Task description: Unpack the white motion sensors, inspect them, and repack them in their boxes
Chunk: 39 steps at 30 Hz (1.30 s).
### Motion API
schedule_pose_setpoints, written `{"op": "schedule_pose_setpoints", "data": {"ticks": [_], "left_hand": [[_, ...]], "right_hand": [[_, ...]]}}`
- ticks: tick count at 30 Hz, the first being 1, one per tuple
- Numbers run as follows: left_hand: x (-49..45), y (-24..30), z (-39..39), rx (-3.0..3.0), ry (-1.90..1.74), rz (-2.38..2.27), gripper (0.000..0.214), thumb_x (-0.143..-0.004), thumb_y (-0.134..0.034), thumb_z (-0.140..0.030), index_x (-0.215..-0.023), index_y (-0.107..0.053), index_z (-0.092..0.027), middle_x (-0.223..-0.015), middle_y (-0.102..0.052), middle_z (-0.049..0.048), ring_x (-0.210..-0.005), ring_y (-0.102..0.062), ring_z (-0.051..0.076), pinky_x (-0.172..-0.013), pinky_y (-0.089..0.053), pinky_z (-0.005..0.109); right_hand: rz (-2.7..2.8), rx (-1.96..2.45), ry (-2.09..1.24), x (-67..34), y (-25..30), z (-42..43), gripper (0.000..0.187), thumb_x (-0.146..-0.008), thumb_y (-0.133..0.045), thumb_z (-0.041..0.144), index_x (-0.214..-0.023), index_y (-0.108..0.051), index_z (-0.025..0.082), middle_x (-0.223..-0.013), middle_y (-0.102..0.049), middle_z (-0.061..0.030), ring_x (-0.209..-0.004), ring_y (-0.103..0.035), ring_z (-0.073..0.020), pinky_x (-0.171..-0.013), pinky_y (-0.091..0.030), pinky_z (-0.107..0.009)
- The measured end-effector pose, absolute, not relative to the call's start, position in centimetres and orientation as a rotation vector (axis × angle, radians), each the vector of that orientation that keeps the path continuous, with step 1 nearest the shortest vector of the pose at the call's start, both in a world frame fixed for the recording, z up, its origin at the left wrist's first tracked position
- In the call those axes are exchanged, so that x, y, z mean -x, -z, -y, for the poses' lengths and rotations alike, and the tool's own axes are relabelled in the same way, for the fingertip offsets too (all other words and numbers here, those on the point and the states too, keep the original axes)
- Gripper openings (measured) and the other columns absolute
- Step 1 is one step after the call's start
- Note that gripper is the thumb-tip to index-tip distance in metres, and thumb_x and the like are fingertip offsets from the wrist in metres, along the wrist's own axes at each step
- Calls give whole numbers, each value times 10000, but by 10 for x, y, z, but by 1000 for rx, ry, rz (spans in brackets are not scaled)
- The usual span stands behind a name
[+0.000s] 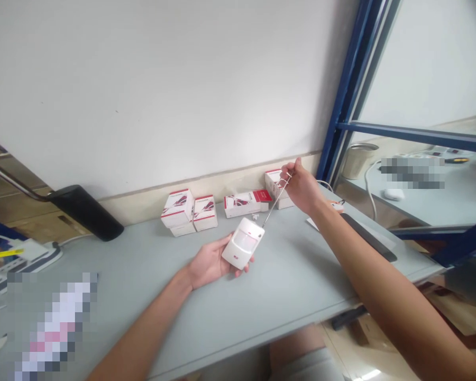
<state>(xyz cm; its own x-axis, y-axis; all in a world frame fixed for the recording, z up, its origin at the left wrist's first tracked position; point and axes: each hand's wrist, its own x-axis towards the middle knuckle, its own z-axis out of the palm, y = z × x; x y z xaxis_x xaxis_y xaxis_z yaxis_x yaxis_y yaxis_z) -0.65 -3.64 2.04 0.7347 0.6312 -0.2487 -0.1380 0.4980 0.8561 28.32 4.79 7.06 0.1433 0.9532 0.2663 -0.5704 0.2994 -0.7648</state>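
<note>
A white motion sensor [243,243] with a curved window rests in my left hand [212,263], whose fingers wrap round its back and lower edge. From its upper right corner a thin metal telescopic antenna [275,203] slants up and to the right. My right hand [299,185] pinches the antenna near its far end, fingertips closed on it. Both hands are raised above the grey table [238,317]. A small white piece [255,216] lies just behind the sensor.
Along the wall stand white-and-red boxes [177,208], a lying box [246,202] and more boxes [275,182] behind my right hand. A black padded armrest [87,211] is at left, near a power strip [27,259]. A blue frame [341,106] rises at right.
</note>
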Motion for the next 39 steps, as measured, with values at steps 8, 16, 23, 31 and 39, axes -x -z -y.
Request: {"op": "schedule_pose_setpoints", "data": {"ticks": [8, 16, 23, 31, 39], "left_hand": [[8, -23, 35, -998, -428, -658, 493, -1076, -375, -469, -1308, -582, -87, -1071, -712, 212, -840, -698, 278, -687, -450, 356], [12, -33, 32, -1053, -364, -664, 505, -1077, -397, -489, -1355, -580, -109, -1102, -717, 214, -873, -699, 274, -715, -461, 354], [37, -32, 25, -1051, -330, -670, 482, -1066, -420, -459, -1300, -623, -90, -1094, -732, 224, -887, -717, 296, -734, -488, 374], [43, -16, 17, -981, -387, -629, 483, -1023, -405, -421, -1241, -636, -57, -1046, -752, 240, -818, -730, 308, -663, -487, 364], [41, -18, 19, -1031, -403, -609, 499, -1005, -416, -399, -1412, -489, -121, -970, -757, 196, -792, -754, 346, -600, -465, 344]], "right_hand": [[566, 464, -1249, -310, -78, -56, 398, -1043, -635, 433, -723, -535, 218, -757, -587, 46, -565, -488, -68, -525, -438, -192], [512, 414, -1234, -334, -84, -57, 373, -1072, -594, 319, -726, -493, 222, -686, -534, 53, -525, -451, -69, -484, -402, -174], [648, 487, -1156, -319, -72, -62, 329, -1017, -665, 450, -785, -598, 227, -748, -572, 39, -589, -522, -81, -540, -482, -187], [567, 578, -1116, -311, -57, -66, 304, -882, -846, 408, -793, -627, 216, -749, -587, 40, -647, -593, -75, -544, -523, -145], [613, 602, -1092, -309, -55, -65, 275, -903, -813, 463, -872, -667, 232, -796, -616, 50, -654, -606, -62, -529, -495, -146]]}}
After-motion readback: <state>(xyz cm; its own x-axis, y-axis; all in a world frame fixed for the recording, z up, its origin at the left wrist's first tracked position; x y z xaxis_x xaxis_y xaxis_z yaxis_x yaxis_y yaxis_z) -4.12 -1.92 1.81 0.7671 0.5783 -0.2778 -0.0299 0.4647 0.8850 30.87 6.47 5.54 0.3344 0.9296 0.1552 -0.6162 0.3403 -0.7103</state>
